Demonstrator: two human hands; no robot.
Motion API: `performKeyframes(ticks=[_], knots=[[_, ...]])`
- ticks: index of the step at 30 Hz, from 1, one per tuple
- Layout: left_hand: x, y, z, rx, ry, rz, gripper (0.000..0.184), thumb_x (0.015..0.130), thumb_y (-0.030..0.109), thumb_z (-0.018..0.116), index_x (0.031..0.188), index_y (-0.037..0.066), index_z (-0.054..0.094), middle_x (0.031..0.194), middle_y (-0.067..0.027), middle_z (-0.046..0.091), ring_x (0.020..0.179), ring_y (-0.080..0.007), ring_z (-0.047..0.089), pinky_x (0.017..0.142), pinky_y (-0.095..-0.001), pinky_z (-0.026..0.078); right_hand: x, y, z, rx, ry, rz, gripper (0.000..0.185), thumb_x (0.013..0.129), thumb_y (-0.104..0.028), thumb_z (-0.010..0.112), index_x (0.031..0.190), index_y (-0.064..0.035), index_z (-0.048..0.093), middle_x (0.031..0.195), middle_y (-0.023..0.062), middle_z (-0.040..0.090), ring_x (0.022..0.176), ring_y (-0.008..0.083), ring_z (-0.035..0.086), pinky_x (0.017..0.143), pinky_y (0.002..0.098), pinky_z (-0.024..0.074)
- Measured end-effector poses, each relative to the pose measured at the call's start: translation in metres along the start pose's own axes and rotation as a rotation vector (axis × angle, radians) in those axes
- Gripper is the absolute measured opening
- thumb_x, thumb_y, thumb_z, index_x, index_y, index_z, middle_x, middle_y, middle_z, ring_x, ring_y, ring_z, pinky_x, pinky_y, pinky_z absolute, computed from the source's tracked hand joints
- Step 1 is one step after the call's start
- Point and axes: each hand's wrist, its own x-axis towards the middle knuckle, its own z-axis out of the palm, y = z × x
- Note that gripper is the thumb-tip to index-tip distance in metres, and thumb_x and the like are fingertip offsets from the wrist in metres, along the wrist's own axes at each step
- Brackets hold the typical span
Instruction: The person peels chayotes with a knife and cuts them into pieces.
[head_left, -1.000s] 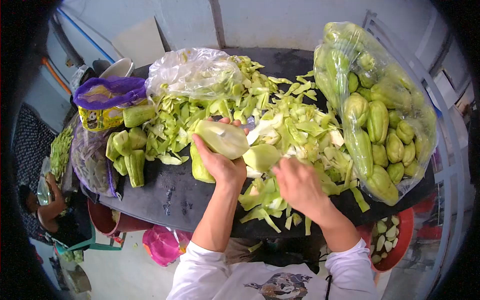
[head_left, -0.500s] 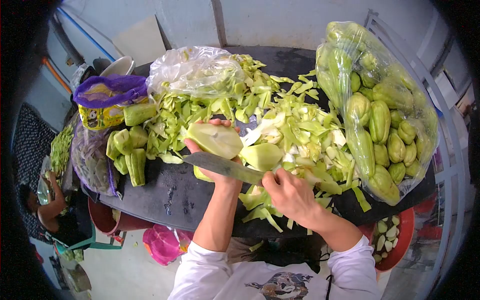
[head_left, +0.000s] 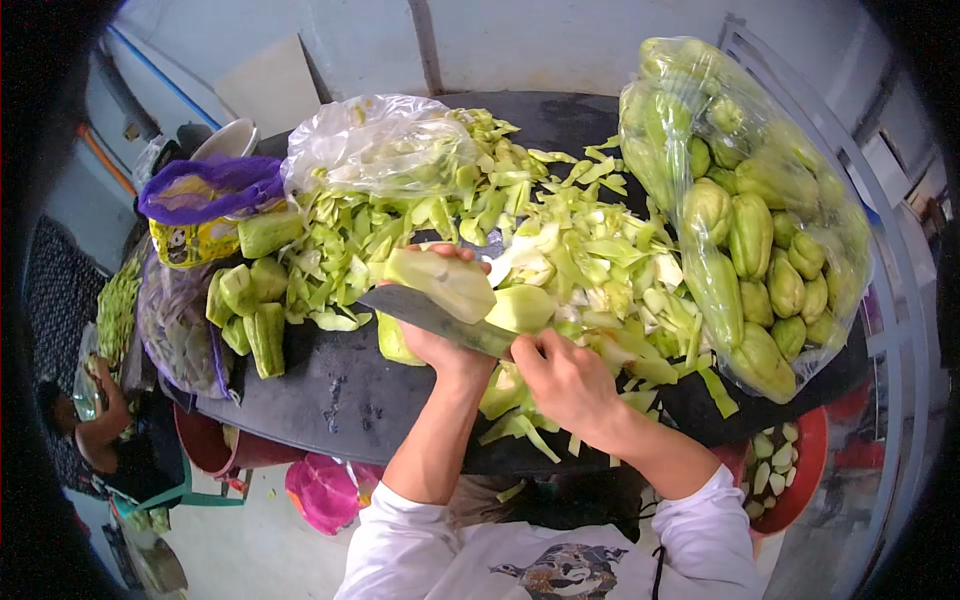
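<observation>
My left hand (head_left: 447,354) grips a peeled pale green chayote (head_left: 445,283), its fingers wrapped behind the far side. In my right hand (head_left: 568,385) is the handle of a wide-bladed knife (head_left: 432,318). The blade points left and lies across the near side of the chayote, over my left palm; whether its edge touches the flesh, I cannot tell. Another peeled chayote (head_left: 522,309) rests on the peelings just right of the held one. A further light green piece (head_left: 394,340) shows partly behind my left hand.
Heaps of peelings (head_left: 590,250) cover the dark table (head_left: 310,400). A clear bag of whole chayotes (head_left: 752,235) stands right, a crumpled plastic bag (head_left: 380,140) at the back. Left are several chayotes (head_left: 265,335) and a purple net bag (head_left: 185,325). A person (head_left: 105,415) sits far left.
Both hands hold the same things. The knife has shifted slightly relative to the chayote, and the view has turned a little, moving the table's contents slightly left.
</observation>
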Motion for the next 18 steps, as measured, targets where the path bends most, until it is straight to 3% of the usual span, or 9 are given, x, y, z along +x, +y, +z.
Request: performKeyframes(ticks=[4,6,9,14,17,18], knots=[[-0.004,-0.004,0.005,-0.055,0.028,-0.038,0.049,0.099,0.055,0.035,0.122,0.014,0.049,0.106,-0.0112,0.057,0.098,-0.0300,0.055,0.085,-0.0484,0.049,0.001,0.001,0.002,0.017,0.018,0.016,0.017,0.085,-0.011,0.057,0.099,-0.0056,0.048,0.072,0.0111,0.053,0.056,0.0255,0.062,0.044,0.0370,0.0517],[-0.010,-0.008,0.008,0.142,0.078,-0.010,0.044,0.100,0.048,0.035,0.122,0.012,0.047,0.105,-0.0116,0.057,0.098,-0.0298,0.055,0.086,-0.0483,0.050,0.005,0.001,0.002,0.007,0.006,0.035,0.018,0.085,-0.010,0.057,0.099,-0.0053,0.047,0.072,0.0112,0.053,0.057,0.0255,0.062,0.044,0.0370,0.0519],[-0.011,-0.011,0.013,0.139,0.056,0.016,0.041,0.099,0.043,0.036,0.123,0.011,0.046,0.104,-0.0120,0.057,0.097,-0.0298,0.056,0.084,-0.0485,0.050,0.007,0.000,0.002,-0.011,0.009,0.057,0.019,0.084,-0.009,0.058,0.098,-0.0046,0.047,0.071,0.0115,0.053,0.057,0.0260,0.063,0.044,0.0371,0.0522],[-0.010,-0.013,0.016,0.246,0.035,0.095,0.046,0.100,0.050,0.035,0.120,0.010,0.046,0.102,-0.0125,0.057,0.094,-0.0299,0.057,0.079,-0.0468,0.052,0.008,-0.004,0.003,-0.011,0.012,0.105,0.019,0.083,-0.009,0.058,0.097,-0.0043,0.047,0.071,0.0111,0.053,0.057,0.0267,0.064,0.045,0.0372,0.0526],[-0.008,-0.012,0.019,0.307,0.003,0.120,0.052,0.099,0.056,0.035,0.118,0.008,0.046,0.101,-0.0129,0.057,0.091,-0.0298,0.058,0.076,-0.0454,0.052,0.009,0.002,0.004,0.043,0.020,0.113,0.020,0.082,-0.007,0.059,0.098,-0.0040,0.048,0.073,0.0141,0.056,0.058,0.0315,0.065,0.048,0.0402,0.0535],[-0.007,-0.010,0.020,0.310,0.001,0.107,0.055,0.098,0.058,0.036,0.117,0.008,0.046,0.099,-0.0131,0.057,0.089,-0.0296,0.058,0.074,-0.0448,0.053,0.010,0.008,0.004,0.266,0.013,0.124,0.018,0.084,-0.005,0.059,0.099,-0.0009,0.049,0.074,0.0192,0.057,0.061,0.0367,0.064,0.051,0.0439,0.0517]])
